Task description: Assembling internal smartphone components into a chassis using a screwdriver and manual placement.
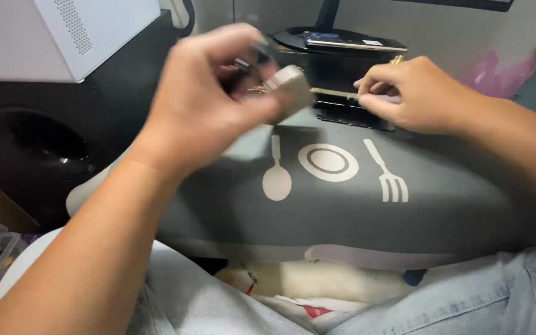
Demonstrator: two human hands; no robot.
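Left hand [209, 93] raised above centre-left of the frame, motion-blurred, fingers curled tight round a small pale metallic part [290, 84] with a darker piece [249, 65] behind it; exact kind too smeared to tell. Grip closed, thumb and forefinger pinching, part sticking out toward the right of the hand.

Right hand [404, 93] at upper right, knuckles up, fingers folded down and pressing on a flat dark circuit board [348, 111], fingertips on a thin pale strip [333, 93] along the board's upper edge. Whether pinched or merely held flat: cannot tell. Small brass-coloured connector [397, 59] just showing above the knuckles.

Board lying at upper centre, at the far edge of a grey cushion [342, 211] printed with a white spoon, plate and fork. Long axis of the board running left to right across the frame. Held part just left of and slightly above the board's left end, nearly touching it in the view. Left hand nearer that end; right hand covering the right end.

Around: black speaker [32, 142] at left, white perforated box [63, 31] at upper left, monitor stand base [336, 37] behind the board, light blue jeans [466, 298] along the bottom.
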